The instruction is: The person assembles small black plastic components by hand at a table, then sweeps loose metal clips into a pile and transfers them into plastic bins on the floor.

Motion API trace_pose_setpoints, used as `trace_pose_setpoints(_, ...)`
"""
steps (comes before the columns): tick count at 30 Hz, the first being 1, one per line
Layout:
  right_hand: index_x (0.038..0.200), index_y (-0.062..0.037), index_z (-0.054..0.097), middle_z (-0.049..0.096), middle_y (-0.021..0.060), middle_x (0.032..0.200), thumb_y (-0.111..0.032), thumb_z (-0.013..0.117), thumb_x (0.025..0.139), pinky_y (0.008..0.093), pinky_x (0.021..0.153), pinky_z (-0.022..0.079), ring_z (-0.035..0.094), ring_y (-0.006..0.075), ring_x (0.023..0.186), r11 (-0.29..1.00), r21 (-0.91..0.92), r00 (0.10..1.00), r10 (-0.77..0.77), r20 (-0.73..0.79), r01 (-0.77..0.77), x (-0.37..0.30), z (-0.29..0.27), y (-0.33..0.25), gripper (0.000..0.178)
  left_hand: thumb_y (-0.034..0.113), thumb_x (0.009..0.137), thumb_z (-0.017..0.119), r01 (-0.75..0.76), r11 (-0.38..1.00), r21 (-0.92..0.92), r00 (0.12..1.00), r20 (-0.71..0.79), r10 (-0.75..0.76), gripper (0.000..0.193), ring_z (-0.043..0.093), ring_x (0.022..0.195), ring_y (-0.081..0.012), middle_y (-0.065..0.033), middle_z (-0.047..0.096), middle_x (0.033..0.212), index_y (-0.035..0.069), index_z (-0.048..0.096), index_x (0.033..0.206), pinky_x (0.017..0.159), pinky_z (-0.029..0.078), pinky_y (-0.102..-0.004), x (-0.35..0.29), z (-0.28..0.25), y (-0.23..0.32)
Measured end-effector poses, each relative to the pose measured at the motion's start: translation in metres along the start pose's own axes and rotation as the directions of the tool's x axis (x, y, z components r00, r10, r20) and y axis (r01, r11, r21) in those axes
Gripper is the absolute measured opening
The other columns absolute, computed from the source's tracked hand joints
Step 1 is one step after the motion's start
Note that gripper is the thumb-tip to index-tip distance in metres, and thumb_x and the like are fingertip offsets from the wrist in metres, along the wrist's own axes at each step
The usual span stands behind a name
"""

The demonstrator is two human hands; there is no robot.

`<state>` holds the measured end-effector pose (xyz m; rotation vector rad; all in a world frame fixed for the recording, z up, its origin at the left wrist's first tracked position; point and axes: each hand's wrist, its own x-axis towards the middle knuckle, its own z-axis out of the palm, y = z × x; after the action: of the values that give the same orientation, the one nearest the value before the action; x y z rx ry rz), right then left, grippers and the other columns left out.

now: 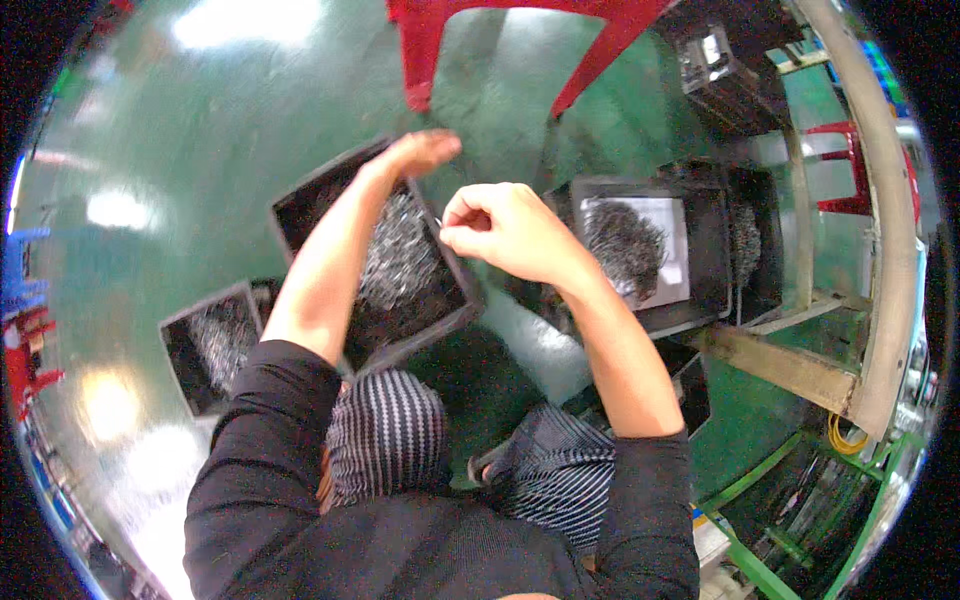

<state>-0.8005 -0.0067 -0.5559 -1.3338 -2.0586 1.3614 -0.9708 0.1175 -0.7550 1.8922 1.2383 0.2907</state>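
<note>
A glossy green floor (200,130) filled the view, catching bright patches of lamp glare. At the far left a small dark bin (205,350) sat on it, holding a heap of shiny metal pieces. Just to its right a larger dark bin (390,255) lay tilted in the picture, also piled with silvery wire-like parts (398,255). The left hand (420,152) reached over that bin's far edge, fingers stretched together and blurred; whether it held anything could not be told. To its right the right hand (505,228) hovered above the bin's near right corner, curled almost into a fist, thumb and forefinger pinched on a thin metal piece (440,222) that poked out toward the left. Below, striped trousers (390,435) covered both knees. Further right a third dark bin (640,250) held a white sheet with a dark tangle of parts on it. A red stool (500,30) stood beyond the hands, and a pale metal frame (870,250) curved down the right edge
</note>
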Motion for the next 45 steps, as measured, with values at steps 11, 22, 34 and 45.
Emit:
trace_pose_setpoints(11, 0.114, -0.0012, 0.046, 0.053, 0.014, 0.106, -0.028, 0.078, 0.063, 0.0461, 0.073, 0.048, 0.054, 0.0318, 0.084, 0.279, 0.911, 0.485, 0.868, -0.104, -0.305, -0.072, 0.232, 0.116, 0.066, 0.041, 0.065, 0.073, 0.28, 0.883, -0.375, 0.518, -0.715, -0.469, 0.098, 0.03, 0.127, -0.0315, -0.0265, 0.032, 0.133, -0.005, 0.019, 0.134, 0.103, 0.028, -0.0361, -0.234, -0.044, -0.12)
trace_pose_setpoints(22, 0.087, -0.0043, 0.051, 0.052, 0.0065, 0.081, 0.0, 0.055, 0.068, 0.0299, 0.062, 0.045, 0.052, 0.0177, 0.069, 0.145, 0.912, 0.48, 0.875, 0.063, -0.384, -0.078, 0.27, 0.097, 0.02, 0.015, 0.066, 0.055, 0.476, 0.48, -0.737, 0.401, -0.304, -0.864, 0.052, 0.053, 0.104, -0.0358, -0.024, 0.056, 0.106, -0.004, 0.042, 0.113, 0.09, 0.041, -0.0381, -0.278, -0.011, -0.102)
trace_pose_setpoints(34, 0.089, -0.0014, 0.05, 0.048, 0.0014, 0.072, 0.0, 0.067, 0.058, 0.0307, 0.063, 0.043, 0.048, 0.0151, 0.065, 0.64, 0.718, 0.844, 0.518, -0.138, -0.275, -0.035, 0.214, -0.027, 0.036, 0.01, 0.062, 0.062, -0.047, 0.533, -0.845, 0.189, -0.532, -0.826, 0.057, 0.057, 0.092, -0.0282, -0.0199, 0.057, 0.1, -0.006, 0.042, 0.113, 0.083, 0.045, -0.0342, -0.435, -0.062, -0.048)
trace_pose_setpoints(45, 0.081, -0.0008, 0.052, 0.053, 0.0051, 0.065, -0.01, 0.068, 0.059, 0.0301, 0.045, 0.039, 0.049, 0.0147, 0.053, 0.876, 0.316, 0.918, 0.281, 0.281, -0.365, 0.072, 0.366, -0.086, 0.028, 0.009, 0.061, 0.064, -0.294, 0.298, -0.908, -0.322, -0.2, -0.925, 0.01, 0.043, 0.045, -0.0123, -0.0015, 0.049, 0.057, 0.006, 0.055, 0.064, 0.042, 0.032, -0.028, -0.614, -0.033, -0.11)
